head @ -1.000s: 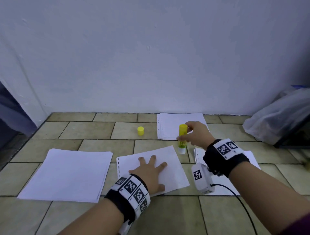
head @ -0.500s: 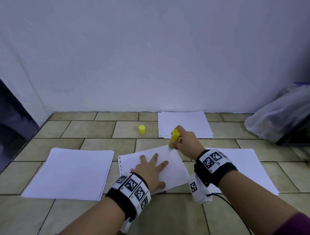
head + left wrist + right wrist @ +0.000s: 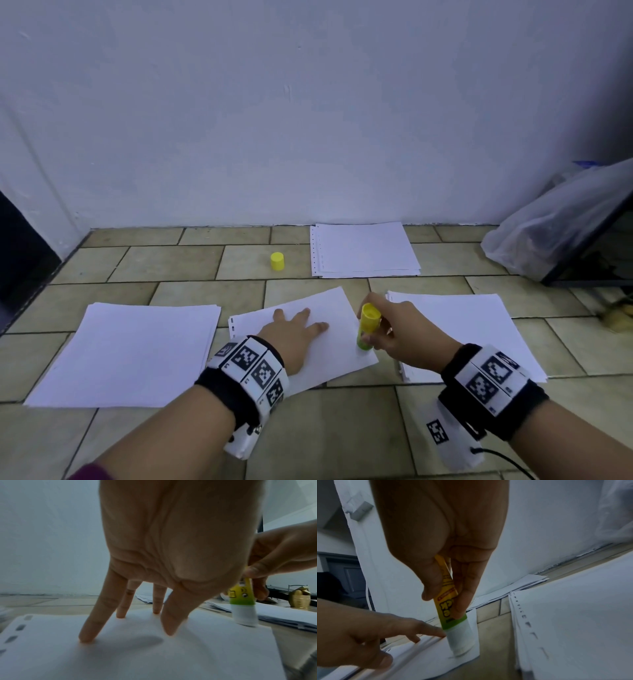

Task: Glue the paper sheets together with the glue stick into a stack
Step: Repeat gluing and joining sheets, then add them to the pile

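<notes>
Left hand (image 3: 294, 334) lay flat, fingers spread, pinning the middle sheet (image 3: 329, 310) to the tiled floor (image 3: 171, 263). Right hand (image 3: 402, 334) gripped the glue stick (image 3: 367, 327), tip on the sheet's right edge. Paper stacks flanked left (image 3: 126, 353), right (image 3: 479, 325), far (image 3: 364, 250); yellow cap (image 3: 277, 261) stood far-left of the sheet.

Black wristbands (image 3: 236, 394) with checkered markers

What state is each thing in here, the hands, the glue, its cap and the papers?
Yellow and green glue stick: uncapped, near upright, tip pressed on the sheet.
Small yellow cap: off, standing alone on the tiled floor.
Single white paper sheet: flat, pinned down.
Left hand: fingers spread, pressing the sheet.
Right hand: gripping the glue stick.
Three white paper piles: lying flat, untouched.
</notes>
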Motion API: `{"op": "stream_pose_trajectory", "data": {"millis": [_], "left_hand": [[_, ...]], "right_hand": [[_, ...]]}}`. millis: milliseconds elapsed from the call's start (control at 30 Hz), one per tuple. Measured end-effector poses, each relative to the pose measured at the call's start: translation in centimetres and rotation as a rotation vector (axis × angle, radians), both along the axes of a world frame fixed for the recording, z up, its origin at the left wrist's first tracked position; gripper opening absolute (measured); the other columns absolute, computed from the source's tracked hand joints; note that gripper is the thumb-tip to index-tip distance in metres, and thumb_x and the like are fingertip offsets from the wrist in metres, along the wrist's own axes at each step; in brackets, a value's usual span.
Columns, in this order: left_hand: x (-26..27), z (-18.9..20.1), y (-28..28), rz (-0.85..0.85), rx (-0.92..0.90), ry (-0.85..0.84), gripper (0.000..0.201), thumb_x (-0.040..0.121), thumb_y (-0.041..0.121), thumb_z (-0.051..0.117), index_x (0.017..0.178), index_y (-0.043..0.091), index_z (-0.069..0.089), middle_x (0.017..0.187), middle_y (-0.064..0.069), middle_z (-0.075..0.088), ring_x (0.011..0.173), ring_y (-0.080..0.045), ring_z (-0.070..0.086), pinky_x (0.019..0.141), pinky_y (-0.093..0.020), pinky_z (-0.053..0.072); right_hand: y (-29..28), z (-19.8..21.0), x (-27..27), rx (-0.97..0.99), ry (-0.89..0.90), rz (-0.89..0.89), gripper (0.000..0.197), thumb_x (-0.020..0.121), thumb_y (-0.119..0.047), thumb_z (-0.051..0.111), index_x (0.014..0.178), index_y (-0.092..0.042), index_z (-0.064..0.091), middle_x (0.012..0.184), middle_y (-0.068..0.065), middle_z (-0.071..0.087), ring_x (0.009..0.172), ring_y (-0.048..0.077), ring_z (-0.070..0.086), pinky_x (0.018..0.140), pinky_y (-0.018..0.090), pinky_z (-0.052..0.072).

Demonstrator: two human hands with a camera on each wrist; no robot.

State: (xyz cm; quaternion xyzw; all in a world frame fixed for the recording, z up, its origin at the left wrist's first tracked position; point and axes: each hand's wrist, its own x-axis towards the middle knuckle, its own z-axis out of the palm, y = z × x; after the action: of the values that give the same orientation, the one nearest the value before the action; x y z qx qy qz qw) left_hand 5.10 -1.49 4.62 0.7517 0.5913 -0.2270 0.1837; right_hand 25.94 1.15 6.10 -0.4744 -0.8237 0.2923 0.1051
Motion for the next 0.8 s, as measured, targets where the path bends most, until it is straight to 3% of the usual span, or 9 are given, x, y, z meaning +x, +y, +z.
{"op": "stream_pose_trajectory", "data": {"millis": [67, 133, 267, 333, 433, 500, 567, 667, 800], "left_hand": [[-0.4, 0.7, 0.0, -0.039, -0.008, 0.018, 0.080, 0.092, -0.002, 0.036, 0.152, 0.040, 0.004, 0.161, 0.003, -0.004, 0.143, -0.039, 0.006, 0.098, -0.040, 0.045], [-0.7, 0.8, -0.1, -0.071, 0.010, 0.041, 0.080, 0.092, 0.000, 0.040, 0.152, 0.040, 0.005, 0.160, 0.002, 0.000, 0.141, -0.038, 0.014, 0.091, -0.036, 0.044], [-0.9, 0.4, -0.2, -0.061, 0.048, 0.090, 0.075, 0.093, 0.031, 0.056, 0.152, 0.038, 0.009, 0.152, -0.004, 0.018, 0.129, -0.031, 0.035, 0.093, -0.035, 0.040], [-0.6, 0.5, -0.4, -0.030, 0.065, 0.098, 0.076, 0.089, 0.047, 0.059, 0.150, 0.031, 0.018, 0.145, -0.007, 0.026, 0.129, -0.030, 0.033, 0.095, -0.037, 0.040], [-0.1, 0.3, -0.8, -0.021, 0.144, 0.087, 0.077, 0.083, 0.055, 0.062, 0.141, 0.015, 0.031, 0.143, -0.009, 0.027, 0.136, -0.028, 0.019, 0.093, -0.038, 0.042], [0.1, -0.1, -0.9, -0.009, 0.156, -0.034, 0.076, 0.083, 0.051, 0.064, 0.138, 0.009, 0.032, 0.150, -0.006, 0.018, 0.139, -0.025, 0.017, 0.096, -0.039, 0.043], [0.0, -0.4, -0.9, -0.003, 0.145, -0.133, 0.071, 0.086, 0.046, 0.063, 0.140, 0.014, 0.030, 0.148, -0.004, 0.022, 0.132, -0.023, 0.027, 0.094, -0.040, 0.045], [-0.8, -0.6, -0.9, 0.001, 0.160, -0.086, 0.077, 0.086, 0.056, 0.058, 0.147, 0.022, 0.024, 0.143, -0.003, 0.030, 0.127, -0.023, 0.033, 0.094, -0.038, 0.043], [-1.6, -0.6, -0.6, 0.043, 0.192, -0.069, 0.086, 0.079, 0.064, 0.062, 0.146, 0.021, 0.029, 0.148, -0.004, 0.022, 0.136, -0.023, 0.022, 0.098, -0.039, 0.042]], "right_hand": [[0.2, 0.1, 0.2, -0.040, 0.022, -0.015, 0.021, 0.086, -0.017, 0.067, 0.100, -0.017, 0.051, 0.081, 0.007, 0.069, 0.067, 0.015, 0.066, 0.068, 0.029, 0.054], [0.6, -0.1, 0.5, -0.159, 0.159, -0.130, 0.022, 0.086, -0.012, 0.067, 0.101, -0.010, 0.051, 0.079, 0.010, 0.068, 0.057, 0.014, 0.064, 0.060, 0.027, 0.054], [1.7, -0.9, 0.9, -0.537, 0.614, -0.454, 0.012, 0.092, -0.005, 0.059, 0.100, -0.001, 0.052, 0.072, 0.009, 0.062, 0.049, 0.017, 0.056, 0.049, 0.024, 0.048], [2.1, -0.9, 0.9, -0.666, 0.781, -0.532, 0.006, 0.095, -0.007, 0.054, 0.092, -0.001, 0.055, 0.072, 0.009, 0.059, 0.048, 0.015, 0.053, 0.047, 0.021, 0.047], [2.8, -0.8, 0.6, -0.757, 0.956, -0.627, 0.013, 0.095, -0.010, 0.052, 0.085, -0.003, 0.057, 0.070, 0.009, 0.056, 0.047, 0.013, 0.054, 0.046, 0.020, 0.048], [3.2, -0.7, 0.3, -0.756, 1.004, -0.657, 0.013, 0.095, -0.011, 0.052, 0.085, -0.005, 0.057, 0.068, 0.009, 0.056, 0.047, 0.014, 0.056, 0.047, 0.021, 0.050], [3.6, -0.7, -0.2, -0.719, 1.012, -0.670, 0.013, 0.096, -0.010, 0.051, 0.085, -0.005, 0.057, 0.068, 0.009, 0.057, 0.047, 0.014, 0.058, 0.048, 0.021, 0.051], [4.2, -0.7, -1.2, -0.635, 0.981, -0.656, 0.012, 0.096, -0.011, 0.050, 0.087, -0.004, 0.055, 0.071, 0.012, 0.059, 0.047, 0.016, 0.061, 0.050, 0.022, 0.053], [4.9, -0.9, -3.2, -0.498, 0.916, -0.637, 0.011, 0.096, -0.014, 0.054, 0.094, -0.003, 0.050, 0.079, 0.017, 0.062, 0.049, 0.019, 0.062, 0.050, 0.026, 0.055]]}}
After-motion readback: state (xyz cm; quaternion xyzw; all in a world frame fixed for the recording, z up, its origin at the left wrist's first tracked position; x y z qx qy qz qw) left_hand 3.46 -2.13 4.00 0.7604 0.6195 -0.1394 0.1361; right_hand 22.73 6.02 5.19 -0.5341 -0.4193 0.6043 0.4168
